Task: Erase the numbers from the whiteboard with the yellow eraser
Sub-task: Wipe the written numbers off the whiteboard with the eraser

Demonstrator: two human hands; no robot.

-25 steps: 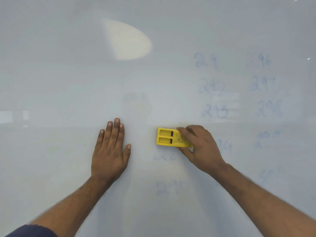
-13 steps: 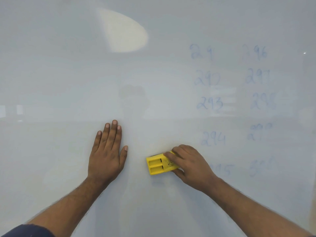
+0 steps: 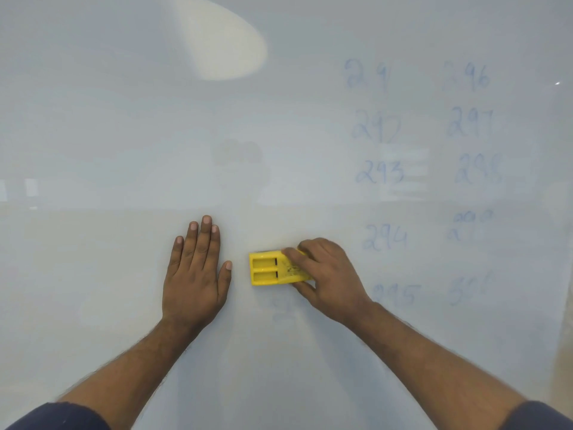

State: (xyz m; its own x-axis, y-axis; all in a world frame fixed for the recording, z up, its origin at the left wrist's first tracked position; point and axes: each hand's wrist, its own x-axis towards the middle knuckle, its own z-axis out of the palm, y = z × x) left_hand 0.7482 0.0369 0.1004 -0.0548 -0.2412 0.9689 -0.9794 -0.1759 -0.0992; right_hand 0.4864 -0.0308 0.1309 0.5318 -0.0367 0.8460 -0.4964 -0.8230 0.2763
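Observation:
The whiteboard (image 3: 124, 135) fills the view. My right hand (image 3: 330, 276) grips the yellow eraser (image 3: 269, 268) and presses it flat on the board at centre. A faint smudged number (image 3: 286, 308) lies just below the eraser. My left hand (image 3: 195, 274) rests flat on the board to the eraser's left, fingers spread upward, holding nothing. Two columns of faint blue numbers stand to the right: one column (image 3: 379, 175) running 291 to 295, and another column (image 3: 471, 125) from 296 down, its lower entries smeared.
A bright oval light reflection (image 3: 223, 41) sits on the upper board. The board's right edge (image 3: 558, 305) shows at lower right with a beige wall beyond it.
My right hand slid the eraser down the board, then back up slightly to beside my left hand. The numbers under that path have faded to a smudge. My left hand has stayed flat.

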